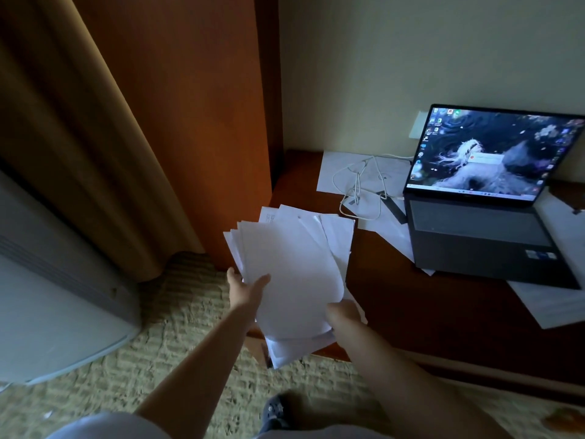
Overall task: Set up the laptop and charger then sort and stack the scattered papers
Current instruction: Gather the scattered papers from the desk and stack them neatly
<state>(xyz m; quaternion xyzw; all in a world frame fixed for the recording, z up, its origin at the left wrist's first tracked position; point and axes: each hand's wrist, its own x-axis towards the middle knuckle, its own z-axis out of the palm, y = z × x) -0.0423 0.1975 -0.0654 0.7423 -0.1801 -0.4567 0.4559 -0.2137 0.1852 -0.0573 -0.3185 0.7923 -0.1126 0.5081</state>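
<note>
Our left hand (245, 288) grips the left edge of a fanned stack of papers (291, 270), thumb on top, fingers under. Our right hand (343, 315) pinches the stack's near right corner, fingers curled round the sheets. Stack is loose & uneven, several sheets poking out at the far end and below the near edge, held over the left end of the dark wood desk (411, 312), partly past its edge above the carpet (190, 327).

Further right on the desk the laptop (487, 198) is open w/ screen lit, showing a desktop wallpaper. It sits on top of more loose sheets (550, 299) that stick out front & right of it. To its left the white charger cable (357, 188) lies in loops across other sheets by the wall (361, 172); one end runs toward the laptop's left side, can't tell if it's plugged in.

No trays or boxes in view; the papers lie straight on the desk or in our hands.

Left of the desk: wooden panel (196, 106), curtain (79, 137), a white appliance (53, 296) on the floor. A dark shoe (275, 413) shows near the bottom.
</note>
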